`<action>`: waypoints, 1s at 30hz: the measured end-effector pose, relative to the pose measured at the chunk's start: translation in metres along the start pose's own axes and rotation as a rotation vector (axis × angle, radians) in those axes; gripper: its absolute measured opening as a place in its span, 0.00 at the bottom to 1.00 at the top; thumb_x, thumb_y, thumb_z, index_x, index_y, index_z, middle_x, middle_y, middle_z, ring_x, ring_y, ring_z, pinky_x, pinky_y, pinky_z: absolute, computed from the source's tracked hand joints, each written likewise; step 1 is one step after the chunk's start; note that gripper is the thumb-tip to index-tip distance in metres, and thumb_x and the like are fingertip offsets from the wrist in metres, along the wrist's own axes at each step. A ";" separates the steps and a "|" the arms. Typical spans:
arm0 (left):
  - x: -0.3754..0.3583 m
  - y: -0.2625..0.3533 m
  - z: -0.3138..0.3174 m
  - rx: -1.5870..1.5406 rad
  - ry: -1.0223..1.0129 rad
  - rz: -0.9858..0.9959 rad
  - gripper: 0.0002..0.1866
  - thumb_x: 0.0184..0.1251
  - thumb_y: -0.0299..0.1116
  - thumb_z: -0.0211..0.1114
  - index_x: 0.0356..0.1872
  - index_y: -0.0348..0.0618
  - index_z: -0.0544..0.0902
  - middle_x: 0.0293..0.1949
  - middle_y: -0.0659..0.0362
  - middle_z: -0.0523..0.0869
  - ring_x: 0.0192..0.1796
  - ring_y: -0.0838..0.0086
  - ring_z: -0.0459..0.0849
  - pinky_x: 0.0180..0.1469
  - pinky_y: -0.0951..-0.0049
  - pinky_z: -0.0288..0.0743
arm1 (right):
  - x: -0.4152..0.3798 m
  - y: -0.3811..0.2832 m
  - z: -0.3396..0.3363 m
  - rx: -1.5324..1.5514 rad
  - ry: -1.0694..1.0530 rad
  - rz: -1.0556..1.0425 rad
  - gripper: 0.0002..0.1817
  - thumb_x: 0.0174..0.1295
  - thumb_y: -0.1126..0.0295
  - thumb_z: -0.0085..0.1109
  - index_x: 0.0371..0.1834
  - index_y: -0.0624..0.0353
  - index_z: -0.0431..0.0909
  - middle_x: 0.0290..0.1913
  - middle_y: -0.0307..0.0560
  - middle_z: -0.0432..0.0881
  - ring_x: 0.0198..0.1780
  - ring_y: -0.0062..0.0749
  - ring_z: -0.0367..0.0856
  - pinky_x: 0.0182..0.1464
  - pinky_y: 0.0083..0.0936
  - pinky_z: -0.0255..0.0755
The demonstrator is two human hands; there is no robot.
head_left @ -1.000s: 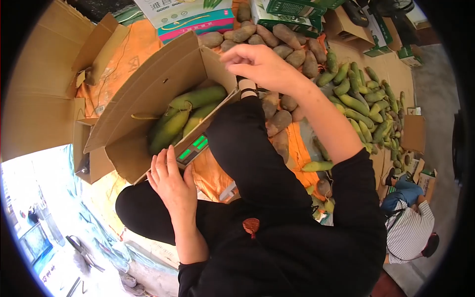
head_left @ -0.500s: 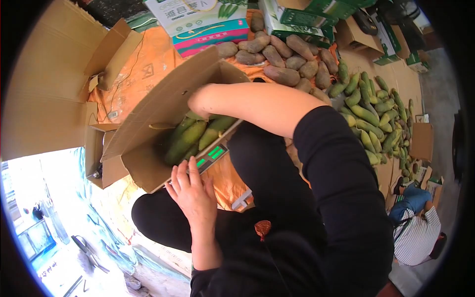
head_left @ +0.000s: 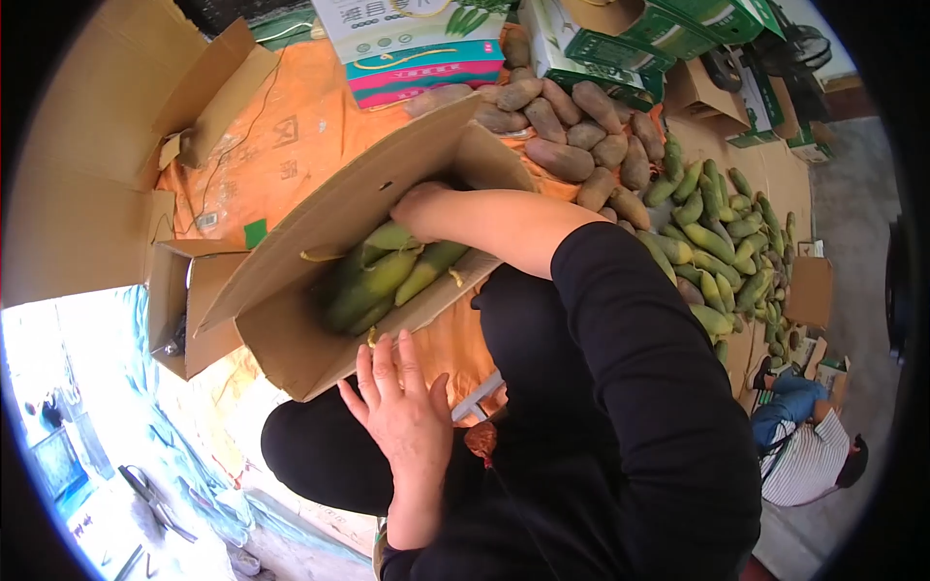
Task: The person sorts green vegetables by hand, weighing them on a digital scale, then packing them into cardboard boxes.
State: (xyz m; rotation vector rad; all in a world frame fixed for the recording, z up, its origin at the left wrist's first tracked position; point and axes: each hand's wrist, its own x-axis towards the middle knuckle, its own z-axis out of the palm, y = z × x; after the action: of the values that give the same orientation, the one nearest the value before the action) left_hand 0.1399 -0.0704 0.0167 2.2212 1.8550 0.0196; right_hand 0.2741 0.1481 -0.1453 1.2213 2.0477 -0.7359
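An open cardboard box (head_left: pixel 291 329) stands tilted in front of me with several long green radishes (head_left: pixel 383 276) inside. My right hand (head_left: pixel 421 211) reaches into the box at its far end, beside the radishes; its fingers are hidden, so what it holds does not show. Spread out near the box's front edge, my left hand (head_left: pixel 402 397) has its fingers apart and holds nothing. A yellow cord shows by its fingertips.
Reddish-brown tubers (head_left: pixel 562 160) and a pile of green radishes (head_left: pixel 736 247) lie at the right. Printed boxes (head_left: pixel 426 73) stand at the back. A person (head_left: pixel 809 450) in a striped shirt is at the lower right. Another opened carton (head_left: pixel 199 300) is at the left.
The box has shifted right and toward me, and the green display by its edge no longer shows. My left hand has moved right and down, its fingers at the rim.
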 end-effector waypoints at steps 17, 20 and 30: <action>0.000 0.005 0.011 0.033 0.136 0.058 0.31 0.58 0.40 0.62 0.64 0.46 0.70 0.59 0.54 0.73 0.63 0.58 0.69 0.66 0.46 0.52 | -0.200 0.006 -0.039 0.757 1.288 -0.461 0.15 0.55 0.66 0.60 0.46 0.54 0.78 0.38 0.48 0.83 0.42 0.43 0.82 0.44 0.36 0.75; 0.001 0.003 0.017 0.051 0.143 0.007 0.29 0.60 0.41 0.60 0.65 0.49 0.70 0.59 0.53 0.73 0.63 0.57 0.69 0.66 0.41 0.49 | -0.213 0.043 0.017 0.912 1.602 -0.337 0.10 0.58 0.73 0.57 0.43 0.56 0.78 0.34 0.44 0.82 0.36 0.36 0.82 0.39 0.28 0.75; 0.012 0.004 0.028 0.067 0.223 -0.036 0.29 0.63 0.41 0.60 0.66 0.50 0.68 0.60 0.50 0.73 0.65 0.56 0.68 0.67 0.38 0.46 | -0.188 0.119 0.302 0.881 1.057 0.659 0.15 0.51 0.71 0.61 0.44 0.55 0.78 0.46 0.52 0.78 0.54 0.49 0.73 0.55 0.39 0.69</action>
State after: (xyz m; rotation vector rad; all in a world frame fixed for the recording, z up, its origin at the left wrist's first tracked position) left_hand 0.1504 -0.0643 -0.0115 2.3116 2.0368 0.2102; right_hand 0.5214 -0.1256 -0.2142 3.1063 1.7412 -0.7333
